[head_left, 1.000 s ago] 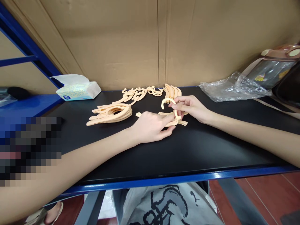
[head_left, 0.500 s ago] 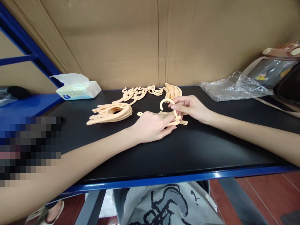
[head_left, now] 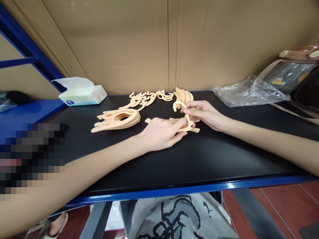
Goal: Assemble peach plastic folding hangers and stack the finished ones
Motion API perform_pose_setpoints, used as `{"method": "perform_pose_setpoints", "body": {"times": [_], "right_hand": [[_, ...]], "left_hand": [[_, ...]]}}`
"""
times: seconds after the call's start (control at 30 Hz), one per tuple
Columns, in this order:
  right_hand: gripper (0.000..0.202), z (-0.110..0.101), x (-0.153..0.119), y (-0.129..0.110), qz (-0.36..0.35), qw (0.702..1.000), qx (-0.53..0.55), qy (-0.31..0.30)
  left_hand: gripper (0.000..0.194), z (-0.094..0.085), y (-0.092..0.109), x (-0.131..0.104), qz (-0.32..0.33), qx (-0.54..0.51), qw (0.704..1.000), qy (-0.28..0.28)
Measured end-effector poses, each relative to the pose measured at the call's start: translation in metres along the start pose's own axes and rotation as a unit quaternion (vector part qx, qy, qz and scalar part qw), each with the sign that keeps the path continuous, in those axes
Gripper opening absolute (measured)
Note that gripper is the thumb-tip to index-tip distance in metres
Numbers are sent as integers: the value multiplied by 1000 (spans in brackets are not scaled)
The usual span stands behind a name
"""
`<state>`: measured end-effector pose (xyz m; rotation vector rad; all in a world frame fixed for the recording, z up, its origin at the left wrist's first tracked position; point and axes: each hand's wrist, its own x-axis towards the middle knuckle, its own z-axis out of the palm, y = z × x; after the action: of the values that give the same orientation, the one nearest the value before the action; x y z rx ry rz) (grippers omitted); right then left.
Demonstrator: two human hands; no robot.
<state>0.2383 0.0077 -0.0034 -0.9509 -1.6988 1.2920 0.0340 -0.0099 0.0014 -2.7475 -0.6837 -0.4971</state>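
Note:
My right hand [head_left: 202,112] pinches a cream plastic hanger hook [head_left: 177,105] by its curved shank. The hook's lower end meets a hanger arm [head_left: 184,128] that my left hand [head_left: 163,132] grips, its fingers wrapped round the piece. Most of that arm is hidden under the left hand, and one end [head_left: 148,120] sticks out behind the knuckles. Another cream piece [head_left: 195,130] lies below the joint. To the left sits a stack of cream hangers [head_left: 117,123]. Behind my hands are a heap of loose hooks [head_left: 147,99] and several curved hanger arms [head_left: 183,95].
A tissue pack [head_left: 83,94] stands at the back left of the black tabletop [head_left: 159,169]. Clear plastic wrap [head_left: 246,94] and a strapped drink bottle [head_left: 286,73] are at the right. A cardboard wall [head_left: 124,43] closes off the back; a blue edge [head_left: 159,192] runs along the front.
The hook in my right hand has shifted slightly right and turned a little, its lower end staying at the hanger arm. My left hand has barely moved.

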Motion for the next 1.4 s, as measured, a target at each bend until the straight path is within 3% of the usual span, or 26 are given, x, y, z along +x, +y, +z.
{"method": "perform_pose_setpoints", "body": {"times": [0.4, 0.73, 1.4], "right_hand": [[26, -5, 3, 2, -8, 998, -13, -66], [27, -5, 4, 4, -17, 996, -37, -75], [28, 4, -4, -5, -86, 991, -106, -9]], "left_hand": [[21, 0, 1, 0, 3, 2, 1000, 7], [20, 1, -3, -1, 26, 0, 1000, -13], [22, 0, -3, 0, 8, 15, 998, -64]]}}
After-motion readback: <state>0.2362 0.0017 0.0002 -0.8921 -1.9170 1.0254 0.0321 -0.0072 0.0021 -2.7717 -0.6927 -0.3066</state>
